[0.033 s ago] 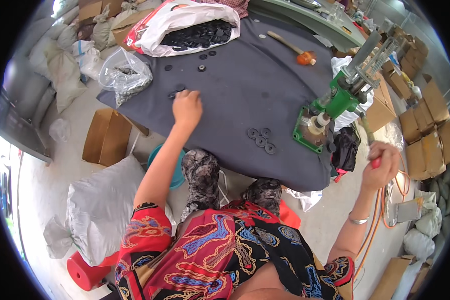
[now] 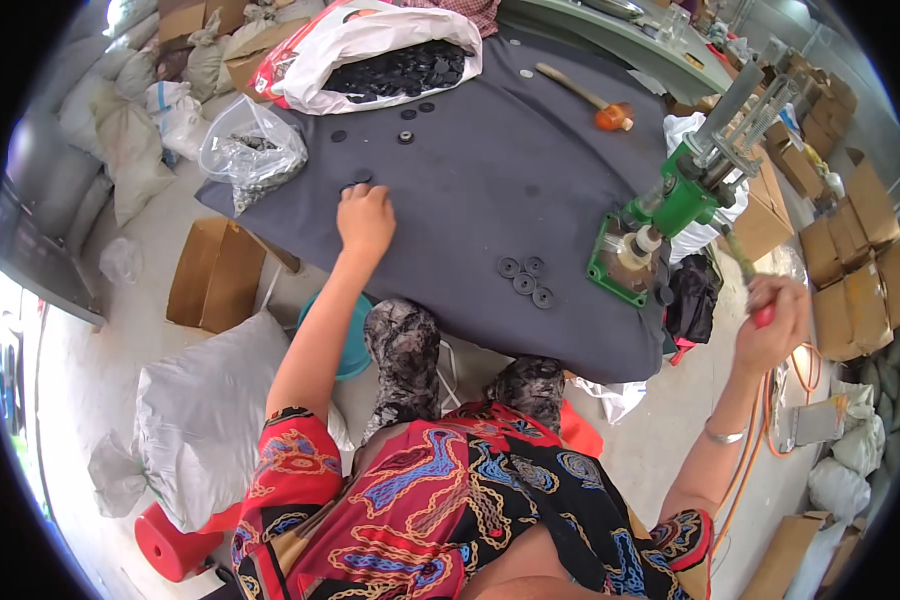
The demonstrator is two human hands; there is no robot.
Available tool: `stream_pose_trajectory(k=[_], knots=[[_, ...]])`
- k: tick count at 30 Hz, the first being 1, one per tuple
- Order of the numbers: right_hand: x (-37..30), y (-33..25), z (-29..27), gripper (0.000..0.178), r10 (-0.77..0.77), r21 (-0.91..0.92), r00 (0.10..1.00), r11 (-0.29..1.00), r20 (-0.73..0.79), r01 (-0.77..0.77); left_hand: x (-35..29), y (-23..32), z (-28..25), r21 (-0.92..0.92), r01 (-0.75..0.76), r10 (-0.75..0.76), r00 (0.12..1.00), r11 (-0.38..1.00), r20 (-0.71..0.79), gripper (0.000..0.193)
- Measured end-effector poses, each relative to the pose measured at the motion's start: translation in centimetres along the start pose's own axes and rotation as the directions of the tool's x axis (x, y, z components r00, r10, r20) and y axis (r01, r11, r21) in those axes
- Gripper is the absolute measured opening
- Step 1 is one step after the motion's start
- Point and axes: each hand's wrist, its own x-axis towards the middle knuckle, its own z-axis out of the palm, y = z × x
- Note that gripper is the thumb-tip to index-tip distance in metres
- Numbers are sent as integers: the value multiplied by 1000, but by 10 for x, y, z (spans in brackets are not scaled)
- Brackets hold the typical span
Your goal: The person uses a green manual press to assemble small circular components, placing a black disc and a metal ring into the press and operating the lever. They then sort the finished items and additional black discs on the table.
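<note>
The left hand (image 2: 366, 222) is over the left part of the table (image 2: 460, 220), between its near and far edges. Its fingers (image 2: 364, 196) are bent close together at a couple of black discs (image 2: 361, 176); whether they grip one, I cannot tell. The right hand (image 2: 778, 320), beyond the table's right edge, has its fingers wrapped around the red knob (image 2: 763, 317) of a lever (image 2: 737, 252). The lever belongs to the green press (image 2: 680, 198), which stands by the right edge near the near right corner.

Four ringed discs (image 2: 524, 284) lie grouped left of the press, toward the near edge. At the far left edge, a white bag (image 2: 315, 68) lies open, full of black discs; its red side bears printing too small to read. A clear bag (image 2: 255, 160) sits at the left corner, and a mallet (image 2: 576, 87) lies toward the far right.
</note>
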Motion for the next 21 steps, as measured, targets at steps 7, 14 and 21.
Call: stream_pose_trajectory(k=[7,14,21], knots=[[94,6,-8,19,171,108,985,980,-9,-169,7,-36,3,58,57,-60,997,997,54,21],[110,11,-7,20,189,110,982,976,12,-190,13,-39,-3,-16,-12,14,991,1000,137,23],[109,8,-8,21,182,105,982,979,-44,-176,74,-16,42,-388,-15,-11,998,921,-64,26]])
